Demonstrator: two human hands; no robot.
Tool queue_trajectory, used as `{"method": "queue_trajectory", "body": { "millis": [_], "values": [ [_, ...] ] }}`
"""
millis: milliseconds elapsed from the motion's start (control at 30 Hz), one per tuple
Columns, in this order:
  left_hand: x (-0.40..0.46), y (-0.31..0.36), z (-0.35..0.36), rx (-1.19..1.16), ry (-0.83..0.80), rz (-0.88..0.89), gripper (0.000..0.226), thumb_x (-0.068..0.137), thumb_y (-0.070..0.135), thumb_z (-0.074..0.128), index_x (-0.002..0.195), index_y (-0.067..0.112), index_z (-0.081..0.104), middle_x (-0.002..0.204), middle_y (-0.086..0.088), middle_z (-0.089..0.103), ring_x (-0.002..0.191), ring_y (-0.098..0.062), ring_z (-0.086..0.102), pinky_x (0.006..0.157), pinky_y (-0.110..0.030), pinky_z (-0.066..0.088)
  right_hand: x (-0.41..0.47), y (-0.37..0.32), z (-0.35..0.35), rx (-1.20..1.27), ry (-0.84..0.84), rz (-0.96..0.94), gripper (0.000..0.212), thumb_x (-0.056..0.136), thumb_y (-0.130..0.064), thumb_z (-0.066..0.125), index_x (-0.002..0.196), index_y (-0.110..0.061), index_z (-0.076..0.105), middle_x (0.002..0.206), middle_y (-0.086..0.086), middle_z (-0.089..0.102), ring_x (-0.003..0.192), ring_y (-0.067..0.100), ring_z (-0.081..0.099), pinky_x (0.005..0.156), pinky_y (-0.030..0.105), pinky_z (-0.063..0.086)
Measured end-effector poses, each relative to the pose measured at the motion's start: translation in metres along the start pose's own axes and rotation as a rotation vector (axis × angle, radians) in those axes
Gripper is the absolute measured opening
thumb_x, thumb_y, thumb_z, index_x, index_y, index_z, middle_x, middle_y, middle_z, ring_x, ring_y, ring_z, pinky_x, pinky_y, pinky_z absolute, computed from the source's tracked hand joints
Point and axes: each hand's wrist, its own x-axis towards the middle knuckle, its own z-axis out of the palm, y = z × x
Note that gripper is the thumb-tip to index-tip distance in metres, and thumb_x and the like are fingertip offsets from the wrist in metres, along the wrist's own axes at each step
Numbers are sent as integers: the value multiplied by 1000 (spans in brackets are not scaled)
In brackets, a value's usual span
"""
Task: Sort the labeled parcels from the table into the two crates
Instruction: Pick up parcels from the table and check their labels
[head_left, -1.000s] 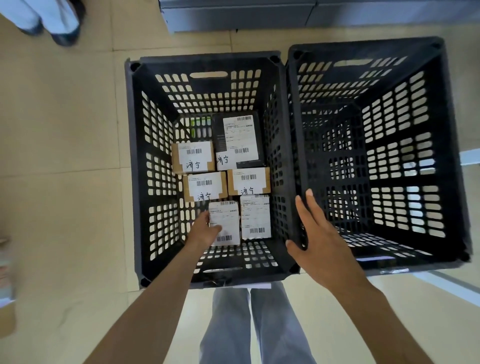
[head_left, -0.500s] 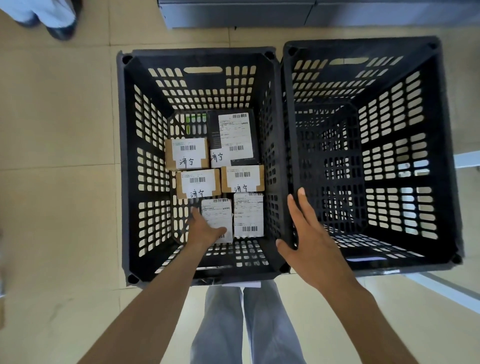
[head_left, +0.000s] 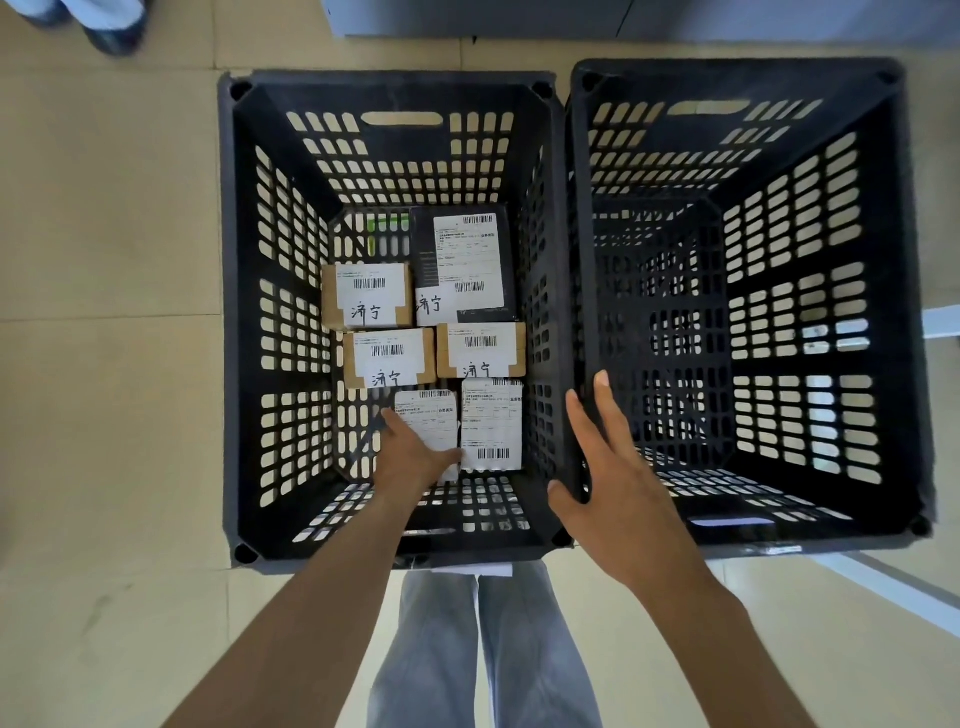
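Two black slotted crates stand side by side on the floor. The left crate (head_left: 234, 312) has several labeled parcels on its bottom: three brown boxes (head_left: 387, 356), a black box (head_left: 467, 265) and two white parcels. My left hand (head_left: 410, 457) reaches down into this crate and holds the near-left white parcel (head_left: 434, 423), thumb across its label and fingers along its left edge. The other white parcel (head_left: 491, 423) lies right beside it. My right hand (head_left: 605, 467) rests with straight fingers on the rim between the crates. Nothing lies in the right crate (head_left: 909, 312).
The crates stand on a beige tiled floor, with my legs (head_left: 483, 649) just in front of them. A grey cabinet base (head_left: 623, 18) runs along the back. Another person's shoes (head_left: 111, 31) are at the top left. A white frame (head_left: 893, 582) runs under the right crate.
My left hand has slid a little further over the near-left white parcel. My right hand stays on the rim between the crates.
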Motion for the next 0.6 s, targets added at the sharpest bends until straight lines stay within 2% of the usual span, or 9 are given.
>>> {"method": "queue_trajectory", "body": {
  "millis": [67, 133, 267, 400, 600],
  "values": [
    [1, 0, 1, -3, 13, -2, 133, 76, 42, 91, 162, 9, -6, 154, -23, 41, 133, -43, 53, 107, -55, 49, 1, 1, 0, 9, 3, -9, 91, 96, -31, 66, 161, -44, 3, 154, -39, -33, 142, 21, 41, 102, 45, 53],
    [1, 0, 1, -6, 20, -8, 135, 77, 42, 91, 162, 8, -8, 150, -23, 46, 132, -42, 53, 107, -54, 50, 1, 1, 0, 19, -2, -13, 89, 96, -31, 66, 161, -45, 6, 154, -39, -33, 145, 20, 38, 102, 46, 53],
    [2, -3, -3, 2, 18, -13, 135, 80, 44, 88, 162, 9, -14, 151, -22, 47, 133, -41, 54, 106, -49, 50, 1, 2, 0, 23, 3, -23, 87, 95, -30, 67, 161, -44, 12, 154, -39, -32, 139, 20, 46, 96, 45, 56],
    [0, -2, -4, 31, 15, 2, 133, 84, 45, 84, 162, 7, -17, 159, -23, 39, 138, -42, 49, 107, -48, 47, 1, 4, -1, 12, -13, -15, 88, 95, -31, 67, 161, -45, 11, 153, -39, -33, 124, 23, 58, 88, 43, 58],
    [-3, 6, 1, -12, 73, 4, 133, 80, 43, 88, 161, 2, -9, 157, -24, 38, 138, -42, 49, 108, -48, 47, 1, 5, -3, 11, -29, -26, 87, 96, -31, 67, 161, -45, 10, 152, -41, -34, 126, 22, 57, 84, 40, 59]
  ]
}}
